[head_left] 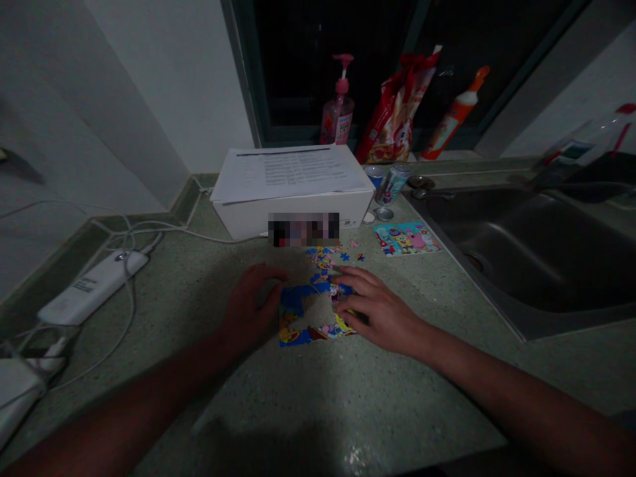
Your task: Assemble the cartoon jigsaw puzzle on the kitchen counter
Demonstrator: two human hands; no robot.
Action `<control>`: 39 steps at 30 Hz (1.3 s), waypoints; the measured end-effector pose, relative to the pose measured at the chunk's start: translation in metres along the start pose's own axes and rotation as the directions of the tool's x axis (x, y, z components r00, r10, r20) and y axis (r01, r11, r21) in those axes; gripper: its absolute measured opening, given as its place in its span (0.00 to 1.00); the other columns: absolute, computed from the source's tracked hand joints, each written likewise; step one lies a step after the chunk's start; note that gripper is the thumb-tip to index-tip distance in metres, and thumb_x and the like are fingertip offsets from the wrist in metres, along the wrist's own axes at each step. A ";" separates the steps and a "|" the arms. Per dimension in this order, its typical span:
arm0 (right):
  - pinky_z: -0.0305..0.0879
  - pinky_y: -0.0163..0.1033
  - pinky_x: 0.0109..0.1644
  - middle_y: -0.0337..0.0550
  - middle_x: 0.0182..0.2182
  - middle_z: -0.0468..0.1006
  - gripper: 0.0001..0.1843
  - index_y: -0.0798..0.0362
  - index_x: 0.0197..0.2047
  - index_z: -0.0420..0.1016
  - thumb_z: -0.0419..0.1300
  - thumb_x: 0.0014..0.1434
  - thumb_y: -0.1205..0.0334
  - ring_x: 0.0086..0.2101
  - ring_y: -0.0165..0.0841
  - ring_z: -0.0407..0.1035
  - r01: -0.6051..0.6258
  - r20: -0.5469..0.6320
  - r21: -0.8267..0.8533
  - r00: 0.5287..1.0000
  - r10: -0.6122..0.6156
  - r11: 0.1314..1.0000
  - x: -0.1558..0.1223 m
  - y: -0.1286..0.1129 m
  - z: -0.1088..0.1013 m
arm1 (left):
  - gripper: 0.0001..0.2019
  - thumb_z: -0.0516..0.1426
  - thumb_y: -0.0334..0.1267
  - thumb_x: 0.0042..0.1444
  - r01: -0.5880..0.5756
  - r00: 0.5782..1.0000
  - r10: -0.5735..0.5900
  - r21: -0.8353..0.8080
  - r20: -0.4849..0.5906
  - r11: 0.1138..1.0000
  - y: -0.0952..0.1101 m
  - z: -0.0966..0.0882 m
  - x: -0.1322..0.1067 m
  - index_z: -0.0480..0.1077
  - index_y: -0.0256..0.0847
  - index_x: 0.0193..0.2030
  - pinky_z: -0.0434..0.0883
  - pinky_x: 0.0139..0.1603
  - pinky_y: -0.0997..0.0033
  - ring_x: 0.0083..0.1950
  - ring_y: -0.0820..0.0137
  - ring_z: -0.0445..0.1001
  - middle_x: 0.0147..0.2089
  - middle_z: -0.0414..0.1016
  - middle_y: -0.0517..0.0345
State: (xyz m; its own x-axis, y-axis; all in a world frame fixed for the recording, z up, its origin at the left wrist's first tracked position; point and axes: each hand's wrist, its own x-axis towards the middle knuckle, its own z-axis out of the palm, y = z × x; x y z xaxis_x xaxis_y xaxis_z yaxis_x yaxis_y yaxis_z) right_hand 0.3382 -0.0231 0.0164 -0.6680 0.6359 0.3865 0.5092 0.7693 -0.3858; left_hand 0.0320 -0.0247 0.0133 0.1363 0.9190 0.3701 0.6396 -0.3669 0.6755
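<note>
A partly joined jigsaw puzzle lies flat on the speckled counter, its joined pieces surrounding a bare patch. At its left edge is my left hand, fingers curved with a gap between thumb and forefinger, holding nothing that I can see. My right hand rests over the puzzle's right side with fingers spread, the fingertips on or just above the pieces and covering some of them. Loose puzzle pieces are scattered just beyond the puzzle's top edge. A colourful cartoon picture card lies farther right.
Behind the pieces stands a white box with a printed sheet on top. Cans are beside it, near the steel sink. A pump bottle and a red bag line the window. At left are a power strip and cables.
</note>
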 end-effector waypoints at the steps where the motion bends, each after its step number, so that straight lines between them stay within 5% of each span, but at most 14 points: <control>1: 0.70 0.65 0.72 0.48 0.63 0.79 0.08 0.46 0.46 0.82 0.67 0.69 0.69 0.72 0.50 0.65 0.000 0.000 0.000 1.000 0.000 1.000 0.000 0.000 0.000 | 0.10 0.55 0.39 0.69 -0.005 1.000 0.005 0.003 -0.001 1.000 0.000 0.000 0.000 0.79 0.48 0.49 0.75 0.68 0.41 0.62 0.53 0.79 0.51 0.83 0.52; 7: 0.70 0.65 0.72 0.48 0.63 0.79 0.08 0.46 0.46 0.81 0.67 0.68 0.70 0.72 0.49 0.65 -0.006 -0.017 0.012 1.000 0.007 1.000 0.000 0.001 0.001 | 0.10 0.57 0.40 0.68 -0.103 0.989 0.104 -0.008 0.103 0.995 -0.003 0.003 0.003 0.78 0.48 0.52 0.78 0.63 0.43 0.56 0.54 0.81 0.51 0.84 0.51; 14: 0.69 0.68 0.72 0.50 0.63 0.80 0.08 0.47 0.46 0.80 0.68 0.67 0.68 0.71 0.50 0.66 -0.057 -0.038 0.031 0.998 0.058 0.998 -0.001 0.001 0.004 | 0.14 0.58 0.38 0.68 -0.249 0.948 0.238 0.026 0.211 0.968 -0.004 0.010 0.006 0.77 0.46 0.57 0.72 0.71 0.36 0.61 0.51 0.81 0.58 0.85 0.49; 22: 0.68 0.68 0.72 0.51 0.64 0.80 0.06 0.48 0.42 0.80 0.67 0.66 0.70 0.72 0.51 0.65 -0.066 -0.024 0.025 0.997 0.067 0.997 0.000 0.000 0.006 | 0.20 0.59 0.38 0.68 -0.283 0.912 0.241 0.082 0.333 0.956 -0.003 0.012 0.003 0.72 0.47 0.65 0.60 0.79 0.33 0.68 0.52 0.78 0.66 0.81 0.48; 39: 0.70 0.66 0.71 0.50 0.64 0.78 0.08 0.46 0.49 0.84 0.65 0.70 0.67 0.71 0.51 0.66 0.014 -0.039 -0.051 0.999 -0.016 0.999 0.000 -0.001 0.001 | 0.19 0.60 0.38 0.68 -0.271 0.906 0.240 0.041 0.349 0.962 0.000 0.010 0.004 0.72 0.47 0.64 0.61 0.78 0.33 0.65 0.52 0.79 0.64 0.82 0.48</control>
State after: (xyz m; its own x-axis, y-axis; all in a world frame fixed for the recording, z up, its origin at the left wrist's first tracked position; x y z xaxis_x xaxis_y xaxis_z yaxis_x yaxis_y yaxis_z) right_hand 0.3367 -0.0239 0.0160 -0.6541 0.6256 0.4251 0.5269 0.7801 -0.3374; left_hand 0.0403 -0.0193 0.0081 0.5407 0.7950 0.2751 0.6093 -0.5956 0.5236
